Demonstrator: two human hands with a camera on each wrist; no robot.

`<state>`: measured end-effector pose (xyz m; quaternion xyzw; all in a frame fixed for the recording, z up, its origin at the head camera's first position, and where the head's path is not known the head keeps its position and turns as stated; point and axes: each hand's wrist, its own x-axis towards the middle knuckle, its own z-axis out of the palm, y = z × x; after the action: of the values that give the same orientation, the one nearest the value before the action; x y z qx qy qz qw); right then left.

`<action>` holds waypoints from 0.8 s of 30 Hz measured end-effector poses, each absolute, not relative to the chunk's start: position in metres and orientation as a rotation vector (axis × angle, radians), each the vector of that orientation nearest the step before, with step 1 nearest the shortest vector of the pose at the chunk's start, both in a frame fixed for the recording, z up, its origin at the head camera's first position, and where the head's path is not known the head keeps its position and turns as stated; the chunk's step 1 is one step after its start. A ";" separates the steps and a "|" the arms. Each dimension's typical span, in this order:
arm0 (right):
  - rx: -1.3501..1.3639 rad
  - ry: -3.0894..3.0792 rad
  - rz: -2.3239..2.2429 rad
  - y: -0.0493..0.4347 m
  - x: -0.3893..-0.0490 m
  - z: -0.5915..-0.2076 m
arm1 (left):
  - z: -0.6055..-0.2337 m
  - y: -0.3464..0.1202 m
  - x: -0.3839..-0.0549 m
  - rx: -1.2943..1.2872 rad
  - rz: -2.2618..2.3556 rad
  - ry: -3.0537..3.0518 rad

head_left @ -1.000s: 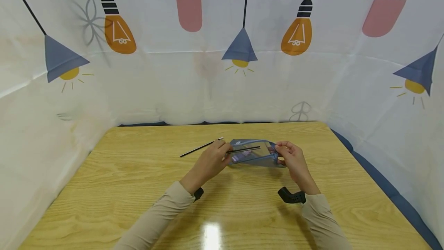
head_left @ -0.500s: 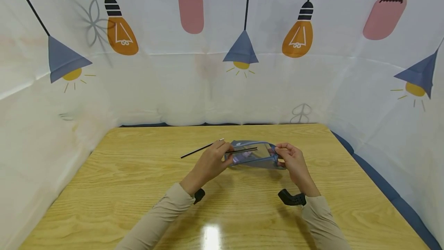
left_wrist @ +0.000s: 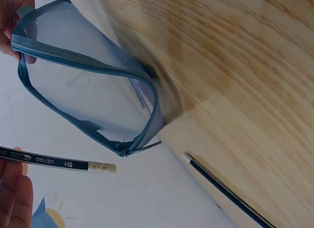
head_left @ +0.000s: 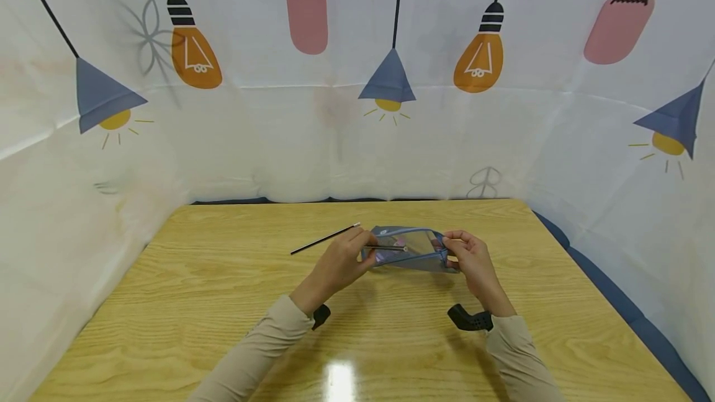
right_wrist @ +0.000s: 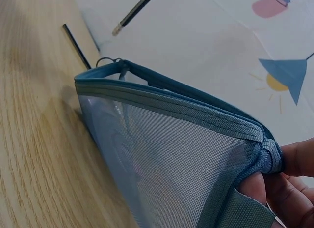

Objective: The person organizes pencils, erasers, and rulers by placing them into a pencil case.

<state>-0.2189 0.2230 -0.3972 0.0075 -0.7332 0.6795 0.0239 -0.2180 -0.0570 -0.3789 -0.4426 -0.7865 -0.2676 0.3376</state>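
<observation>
My left hand (head_left: 341, 256) pinches a dark HB pencil (left_wrist: 54, 161), its eraser end pointing away from the fingers. In the head view this pencil overlaps the mouth of a blue mesh pencil case (right_wrist: 171, 139); in the left wrist view it shows beside the case. The case's zip is open and its blue-edged mouth gapes. At the case's right end, my right hand (head_left: 473, 259) grips the fabric tab and corner between thumb and fingers. A second dark pencil (left_wrist: 223, 188) lies on the table, left of the case in the head view, partly behind the left hand.
The wood-grain table (head_left: 357, 315) reaches back to a pale curtain (head_left: 268, 141) printed with lamps and bulbs. A black wrist mount (head_left: 469, 317) sticks out from the right sleeve, low over the table.
The held pencil's eraser end has swung nearer to me and drawn back left over the case. The right hand, the case and the second pencil stay about where they were.
</observation>
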 end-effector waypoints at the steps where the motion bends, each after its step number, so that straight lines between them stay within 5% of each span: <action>1: 0.033 -2.273 2.101 0.223 -0.219 -0.397 | -0.379 -0.057 -0.218 -1.151 -0.700 -2.052; 24: 0.062 -2.271 2.114 0.224 -0.218 -0.396 | -0.389 -0.049 -0.220 -1.206 -0.619 -2.050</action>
<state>-0.2180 0.2239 -0.3964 0.0201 -0.7317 0.6811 0.0193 -0.2203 -0.0488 -0.3889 -0.4624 -0.7857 -0.2375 0.3354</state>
